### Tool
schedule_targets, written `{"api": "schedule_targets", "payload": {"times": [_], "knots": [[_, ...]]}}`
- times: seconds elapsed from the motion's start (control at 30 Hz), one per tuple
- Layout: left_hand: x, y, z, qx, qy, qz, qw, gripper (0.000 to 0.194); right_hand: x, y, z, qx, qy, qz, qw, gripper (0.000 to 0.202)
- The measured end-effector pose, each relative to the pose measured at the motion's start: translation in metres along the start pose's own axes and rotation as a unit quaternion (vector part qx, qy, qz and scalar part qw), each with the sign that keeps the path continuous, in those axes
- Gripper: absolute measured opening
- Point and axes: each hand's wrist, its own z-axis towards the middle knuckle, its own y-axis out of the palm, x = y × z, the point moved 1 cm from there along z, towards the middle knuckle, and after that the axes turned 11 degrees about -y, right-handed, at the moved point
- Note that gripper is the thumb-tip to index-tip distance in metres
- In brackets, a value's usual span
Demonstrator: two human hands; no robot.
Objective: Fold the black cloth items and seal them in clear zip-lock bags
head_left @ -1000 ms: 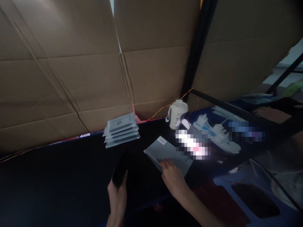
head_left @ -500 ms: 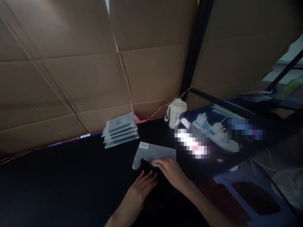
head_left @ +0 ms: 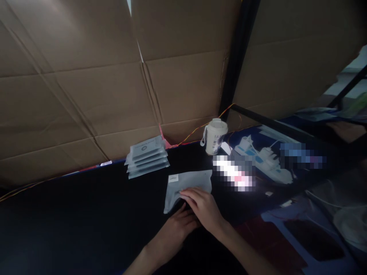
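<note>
A frosted plastic zip bag (head_left: pixel 189 178) with a small white label at its upper left lies on the black tabletop. My right hand (head_left: pixel 205 212) pinches the near edge of this bag, fingers bent together. Just below, my left hand (head_left: pixel 174 231) is closed around a black, soft-looking item (head_left: pixel 181 205) at the bag's mouth. Most of that item blends into the dark surface and is covered by my hands, so its kind and how far it sits inside the bag cannot be made out.
Several filled frosted bags (head_left: pixel 147 156) are stacked at the back by the cardboard wall (head_left: pixel 114 95). A white lidded cup (head_left: pixel 215 137) stands right of them. A power strip (head_left: pixel 263 162) with plugs, a blurred-out bright patch and a black frame post (head_left: pixel 239 57) are on the right.
My left hand has moved up and right, bringing its fingers under my right hand. The bag's near edge is lifted and curved, and less of the black item shows.
</note>
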Motion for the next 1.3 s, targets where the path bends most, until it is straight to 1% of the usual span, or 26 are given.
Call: {"api": "schedule_targets", "payload": {"times": [0.07, 0.13, 0.2, 0.27, 0.37, 0.43, 0.5, 0.6, 0.67, 0.7, 0.8, 0.9, 1.03, 1.17, 1.3], "knots": [[-0.001, 0.001, 0.001, -0.005, -0.009, -0.019, 1.000, 0.044, 0.000, -0.001, -0.004, -0.006, -0.027, 0.003, 1.000, 0.022], [-0.005, 0.004, 0.001, -0.011, -0.019, -0.030, 0.999, 0.053, 0.006, -0.005, -0.012, -0.010, -0.040, 0.001, 0.999, 0.022], [-0.010, 0.009, -0.002, -0.013, -0.028, -0.022, 0.999, 0.065, 0.018, -0.011, -0.023, -0.010, -0.031, -0.015, 0.999, 0.023], [-0.015, 0.014, -0.004, 0.001, -0.043, -0.004, 0.999, 0.075, 0.033, -0.018, -0.036, -0.005, -0.006, -0.051, 0.999, 0.025], [-0.017, 0.023, -0.005, 0.053, -0.060, 0.025, 0.996, 0.082, 0.050, -0.024, -0.057, 0.001, 0.029, -0.108, 0.994, 0.039], [-0.018, 0.031, -0.003, 0.097, -0.069, 0.046, 0.992, 0.083, 0.053, -0.023, -0.069, -0.003, 0.045, -0.122, 0.992, 0.052], [-0.019, 0.041, 0.000, 0.136, -0.084, 0.073, 0.984, 0.084, 0.047, -0.019, -0.077, -0.003, 0.055, -0.124, 0.991, 0.057], [-0.024, 0.054, 0.006, 0.197, -0.129, 0.124, 0.964, 0.083, 0.030, -0.012, -0.082, 0.001, 0.053, -0.128, 0.990, 0.057], [-0.027, 0.057, 0.010, 0.226, -0.150, 0.153, 0.950, 0.077, 0.019, -0.012, -0.079, 0.002, 0.040, -0.131, 0.991, 0.058], [-0.028, 0.057, 0.012, 0.229, -0.153, 0.162, 0.948, 0.073, 0.015, -0.014, -0.075, 0.001, 0.031, -0.133, 0.991, 0.057], [-0.026, 0.049, 0.018, 0.205, -0.148, 0.163, 0.953, 0.062, 0.010, -0.020, -0.054, -0.005, 0.003, -0.140, 0.990, 0.047], [-0.023, 0.040, 0.022, 0.186, -0.141, 0.140, 0.962, 0.054, 0.011, -0.019, -0.026, -0.044, -0.014, -0.146, 0.988, 0.035], [-0.026, 0.036, 0.026, 0.174, -0.123, 0.113, 0.970, 0.045, 0.017, -0.005, 0.001, -0.104, -0.032, -0.149, 0.983, 0.024], [-0.041, 0.044, 0.031, 0.166, -0.124, 0.050, 0.977, 0.039, 0.013, 0.006, 0.007, -0.141, -0.085, -0.109, 0.980, 0.029], [-0.059, 0.055, 0.041, 0.180, -0.147, 0.024, 0.972, 0.039, 0.004, 0.003, 0.002, -0.129, -0.120, -0.070, 0.982, 0.031]]}}
